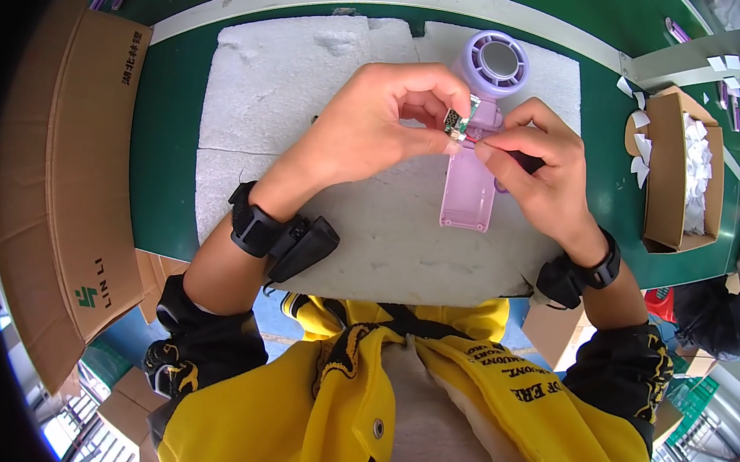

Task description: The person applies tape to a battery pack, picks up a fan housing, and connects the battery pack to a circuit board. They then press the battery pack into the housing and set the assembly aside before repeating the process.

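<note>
Between the thumb and fingers of my left hand (398, 115) is a small green circuit board (455, 124). My right hand (542, 154) pinches a thin red wire (471, 139) close to the board's edge. Below and behind both hands lies a lilac handheld fan (468, 191), its round grille head (499, 59) pointing away from me. Its handle is an open shell, with the hollow inside showing toward me. The fingers partly cover the handle's upper part. Whether the wire's end sits in the board cannot be made out.
A white foam sheet (313, 76) lies under the work on the green table (168, 169). On the right stands a cardboard box (670, 169) of white paper pieces, several more beside it. A large carton (84, 180) borders the left. A person (723, 315) is at far right.
</note>
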### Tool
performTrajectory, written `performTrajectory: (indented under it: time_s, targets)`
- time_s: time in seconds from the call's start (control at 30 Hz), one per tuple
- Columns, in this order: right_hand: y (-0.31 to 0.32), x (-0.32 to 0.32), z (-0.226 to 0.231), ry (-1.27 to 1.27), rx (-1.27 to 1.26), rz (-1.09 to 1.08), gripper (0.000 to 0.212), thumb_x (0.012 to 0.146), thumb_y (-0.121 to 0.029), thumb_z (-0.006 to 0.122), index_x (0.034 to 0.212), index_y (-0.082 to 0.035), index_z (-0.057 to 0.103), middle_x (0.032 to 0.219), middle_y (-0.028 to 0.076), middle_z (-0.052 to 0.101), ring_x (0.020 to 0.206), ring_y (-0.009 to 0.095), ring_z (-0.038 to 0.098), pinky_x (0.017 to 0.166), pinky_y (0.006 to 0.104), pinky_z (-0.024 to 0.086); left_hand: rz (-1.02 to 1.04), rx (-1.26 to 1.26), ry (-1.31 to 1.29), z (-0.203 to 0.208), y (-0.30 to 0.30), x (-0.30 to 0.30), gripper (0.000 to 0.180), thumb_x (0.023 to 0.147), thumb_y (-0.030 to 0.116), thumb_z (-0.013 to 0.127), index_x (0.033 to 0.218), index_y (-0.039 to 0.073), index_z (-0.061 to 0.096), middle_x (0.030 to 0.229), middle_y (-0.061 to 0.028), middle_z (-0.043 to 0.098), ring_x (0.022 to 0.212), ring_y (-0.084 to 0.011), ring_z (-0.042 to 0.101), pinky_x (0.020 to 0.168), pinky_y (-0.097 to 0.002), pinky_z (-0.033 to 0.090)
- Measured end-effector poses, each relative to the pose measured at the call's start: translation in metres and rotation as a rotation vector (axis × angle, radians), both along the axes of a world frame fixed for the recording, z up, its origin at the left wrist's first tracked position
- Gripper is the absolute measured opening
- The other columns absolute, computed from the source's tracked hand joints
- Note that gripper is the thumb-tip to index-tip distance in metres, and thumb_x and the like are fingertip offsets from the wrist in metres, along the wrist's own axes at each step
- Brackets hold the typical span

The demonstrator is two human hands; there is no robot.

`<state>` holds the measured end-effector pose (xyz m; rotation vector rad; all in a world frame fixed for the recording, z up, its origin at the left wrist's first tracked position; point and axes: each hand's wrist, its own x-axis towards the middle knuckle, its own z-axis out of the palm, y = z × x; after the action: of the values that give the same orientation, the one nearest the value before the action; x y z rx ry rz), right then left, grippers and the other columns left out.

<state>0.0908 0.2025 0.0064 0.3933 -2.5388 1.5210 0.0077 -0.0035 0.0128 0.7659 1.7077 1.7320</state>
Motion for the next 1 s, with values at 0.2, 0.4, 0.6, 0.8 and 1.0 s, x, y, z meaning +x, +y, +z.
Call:
performTrajectory:
  time_s: [0.2,0.4,0.6,0.8,1.0]
  targets:
    - [-0.0009,0.0003,0.0006,-0.027,-0.054,-0.049,0.009,0.077,0.001,0.073,0.085,0.000,0.071,0.082,0.004,0.055,0.064,0.011,0.053,0.054,0.0234,0.040,-0.010,0.031,0.058,-0.0045,0.0010,0.0003,0.026,0.075,-0.013,0.067,0.096,0.001,0.062,0.089,-0.0006,0.062,0.079,-0.0087,0.061,0.077,-0.0255,0.052]
    - [-0.0006,-0.0011,-0.0003,0.088,0.033,-0.013,0.010,0.076,0.002,0.073,0.086,0.000,0.071,0.081,0.005,0.055,0.063,0.011,0.054,0.054,0.0232,0.040,-0.003,0.032,0.072,-0.0060,0.0015,0.0006,0.025,0.076,-0.012,0.066,0.098,0.001,0.063,0.088,-0.0006,0.063,0.079,-0.0082,0.060,0.076,-0.0258,0.053]
    - [-0.0014,-0.0012,-0.0017,0.179,0.073,0.017,0.014,0.074,0.003,0.075,0.087,0.000,0.072,0.081,0.005,0.056,0.065,0.012,0.055,0.053,0.0235,0.042,0.038,0.039,0.103,-0.0071,0.0027,0.0011,0.030,0.078,-0.010,0.066,0.105,0.003,0.067,0.085,-0.0014,0.064,0.078,-0.0071,0.060,0.074,-0.0242,0.052]
    - [-0.0021,-0.0012,-0.0028,0.160,0.072,0.028,0.014,0.074,0.002,0.076,0.088,-0.001,0.073,0.081,0.005,0.057,0.065,0.013,0.055,0.053,0.0238,0.043,0.023,0.000,0.059,-0.0084,0.0010,-0.0006,0.034,0.079,-0.010,0.065,0.110,0.004,0.068,0.086,-0.0018,0.066,0.077,-0.0077,0.060,0.076,-0.0243,0.053]
    - [-0.0044,-0.0011,-0.0010,0.163,0.071,0.013,0.010,0.076,0.001,0.075,0.085,0.001,0.071,0.082,0.005,0.058,0.066,0.013,0.056,0.054,0.0241,0.044,0.038,0.015,0.216,-0.0088,0.0032,0.0012,0.037,0.078,-0.007,0.065,0.112,0.006,0.068,0.086,-0.0046,0.068,0.076,-0.0106,0.062,0.078,-0.0269,0.054]
